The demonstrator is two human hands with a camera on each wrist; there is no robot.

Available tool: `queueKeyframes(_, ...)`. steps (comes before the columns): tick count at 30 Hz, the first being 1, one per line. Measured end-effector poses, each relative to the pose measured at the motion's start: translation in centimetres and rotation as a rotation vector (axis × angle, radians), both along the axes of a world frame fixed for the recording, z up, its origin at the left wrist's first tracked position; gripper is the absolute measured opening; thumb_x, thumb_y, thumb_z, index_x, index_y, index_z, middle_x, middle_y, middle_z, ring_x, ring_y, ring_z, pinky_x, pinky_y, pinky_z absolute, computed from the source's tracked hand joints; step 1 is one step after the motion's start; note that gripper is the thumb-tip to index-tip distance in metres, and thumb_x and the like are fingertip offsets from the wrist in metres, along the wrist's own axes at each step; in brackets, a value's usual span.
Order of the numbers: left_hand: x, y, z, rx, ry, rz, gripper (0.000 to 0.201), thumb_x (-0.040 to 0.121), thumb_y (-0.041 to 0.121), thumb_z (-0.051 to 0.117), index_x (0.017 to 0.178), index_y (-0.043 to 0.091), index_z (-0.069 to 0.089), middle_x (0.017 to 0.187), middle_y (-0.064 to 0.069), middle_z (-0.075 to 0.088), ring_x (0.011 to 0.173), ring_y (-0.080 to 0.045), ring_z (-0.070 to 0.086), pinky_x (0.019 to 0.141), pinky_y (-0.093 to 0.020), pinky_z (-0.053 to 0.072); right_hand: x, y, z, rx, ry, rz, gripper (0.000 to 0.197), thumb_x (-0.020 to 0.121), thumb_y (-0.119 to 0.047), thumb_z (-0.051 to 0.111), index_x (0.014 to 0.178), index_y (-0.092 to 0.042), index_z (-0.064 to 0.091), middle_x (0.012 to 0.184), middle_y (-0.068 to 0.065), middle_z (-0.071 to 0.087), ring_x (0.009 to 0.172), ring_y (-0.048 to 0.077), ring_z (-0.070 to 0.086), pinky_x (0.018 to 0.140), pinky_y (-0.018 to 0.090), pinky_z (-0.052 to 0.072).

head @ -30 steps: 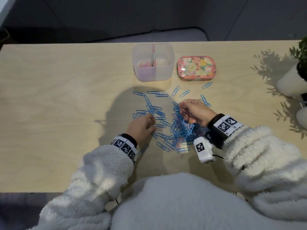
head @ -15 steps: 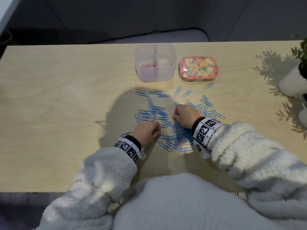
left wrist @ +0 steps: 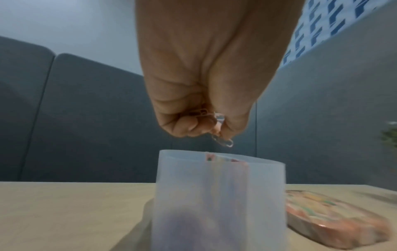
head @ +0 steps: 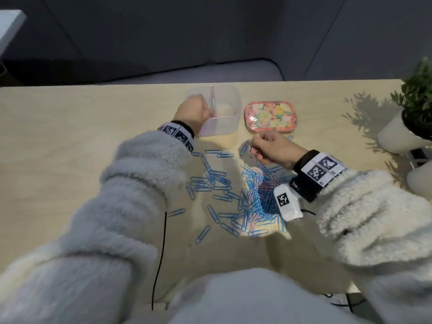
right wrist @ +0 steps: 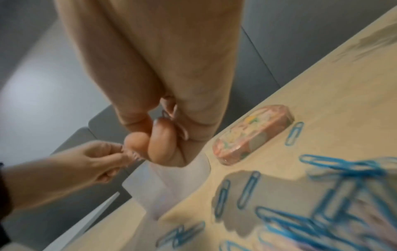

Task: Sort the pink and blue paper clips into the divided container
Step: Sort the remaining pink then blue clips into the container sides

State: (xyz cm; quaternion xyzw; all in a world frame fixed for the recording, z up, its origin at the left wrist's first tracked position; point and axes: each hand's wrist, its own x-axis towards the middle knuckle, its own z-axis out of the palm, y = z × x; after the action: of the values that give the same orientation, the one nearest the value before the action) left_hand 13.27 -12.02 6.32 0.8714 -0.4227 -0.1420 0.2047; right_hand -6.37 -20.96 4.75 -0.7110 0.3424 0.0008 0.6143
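While pinching pink clips [left wrist: 221, 132] with curled fingers, the left hand [head: 194, 112] hung above the divided container [head: 230, 123], one clip's long axis pointing down-right. Right hand [head: 272, 148] pinched a pale clip [head: 251, 150], roughly upright, over the blue clip pile [head: 254, 195].

Container [head: 230, 122] frosted plastic; table [head: 70, 136] matt wood (pale); sleeves [head: 131, 183] fleecy.

Landmark: translucent plastic divided container [head: 228, 118], at far side of light wooden table [head: 70, 160]. Just right of it: floral oval tin [head: 268, 116]. Near side of it: scattered blue paper clips [head: 210, 181], dense pile twd right. Far right of it, at table edge: potted plant in white pot [head: 406, 127].
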Motion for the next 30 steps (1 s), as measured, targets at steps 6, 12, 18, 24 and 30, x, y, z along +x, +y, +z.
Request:
queueKeyframes(6,1.7,-1.7,-0.9,0.121,0.043,0.025,0.036,0.093,0.017,0.048,0.126,0.002,0.050,0.127,-0.021,0.056,0.117,-0.036,0.052,0.098,-0.039,0.041,5.7,-1.6,2.0,-0.220,-0.062,-0.112,0.019,0.092,-0.010,0.043,0.074,-0.013,0.048,0.057,0.003,0.048,0.029,0.003,0.036,0.031,0.014,0.028)
queueKeyframes(12,-0.4,2.9,-1.0,-0.298,0.082,0.092,0.031,0.089,0.005,0.045,0.116,0.006,0.060,0.122,-0.013,0.060,0.112,-0.027,0.055,0.098,-0.037,0.046,12.7,-1.0,3.4,-0.049,-0.120,-0.223,0.028,0.089,-0.005,0.043,0.064,-0.013,0.053,0.058,0.003,0.044,0.043,0.012,0.036,0.034,0.014,0.024)
queueKeyframes(18,-5.1,8.8,-3.9,-0.141,0.185,-0.034,0.023,0.091,0.007,0.046,0.104,0.008,0.064,0.108,-0.012,0.062,0.102,-0.026,0.057,0.090,-0.029,0.043,15.7,1.5,2.8,0.175,-0.123,-0.220,0.019,0.091,-0.004,0.038,0.080,-0.005,0.054,0.069,0.013,0.050,0.056,0.026,0.046,0.056,0.033,0.038)
queueKeyframes(24,-8.8,9.8,-6.3,0.048,0.199,-0.232,0.021,0.087,0.009,0.051,0.101,0.010,0.067,0.104,-0.012,0.066,0.100,-0.031,0.057,0.087,-0.037,0.044,12.9,1.3,4.1,0.053,-0.149,-0.147,0.045,0.089,-0.009,0.040,0.122,0.021,0.039,0.109,0.020,0.053,0.095,0.030,0.055,0.087,0.038,0.046)
queueKeyframes(30,-12.3,7.9,-6.8,0.093,0.060,-0.431,0.023,0.086,0.017,0.052,0.106,0.014,0.065,0.111,-0.010,0.062,0.104,-0.031,0.054,0.094,-0.041,0.042,2.1,-1.5,2.7,-0.040,-0.182,-0.318,0.027,0.089,0.007,0.034,0.091,-0.005,0.059,0.075,0.007,0.060,0.051,0.006,0.057,0.049,0.016,0.044)
